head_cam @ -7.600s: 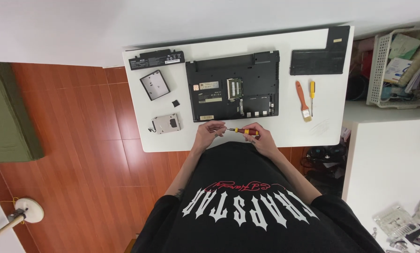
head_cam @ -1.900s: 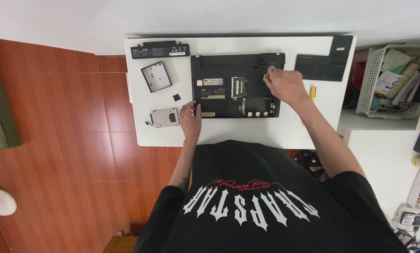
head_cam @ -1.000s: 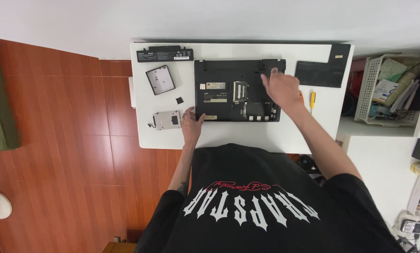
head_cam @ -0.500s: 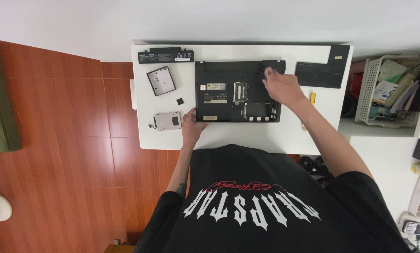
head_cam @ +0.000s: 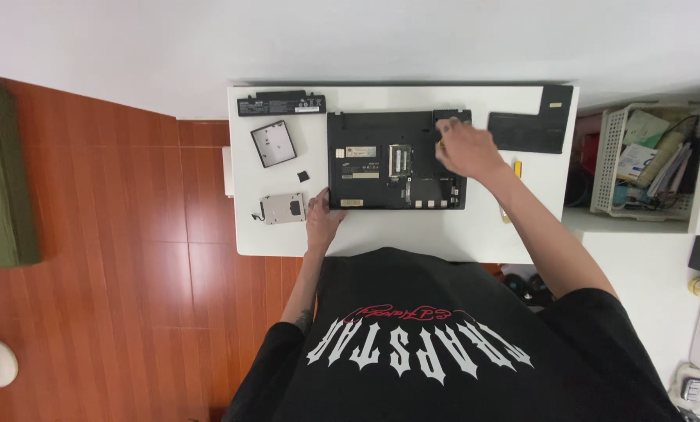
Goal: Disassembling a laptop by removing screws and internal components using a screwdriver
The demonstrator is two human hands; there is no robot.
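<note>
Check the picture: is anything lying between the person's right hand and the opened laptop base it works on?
Nothing visible. The right hand is already over the laptop base's far right corner, and the left hand rests at its near left corner.

A: What colours lie on the table [head_cam: 459,234]?

B: The table is white. The laptop base [head_cam: 393,160] is black, with pale labels and a green strip inside. The battery [head_cam: 280,103] and the cover panel [head_cam: 531,125] are black too.

A: And the drive [head_cam: 282,208]?

B: Silver-grey. The floor [head_cam: 131,258] is reddish-brown wood, and the basket [head_cam: 627,160] is white.
</note>
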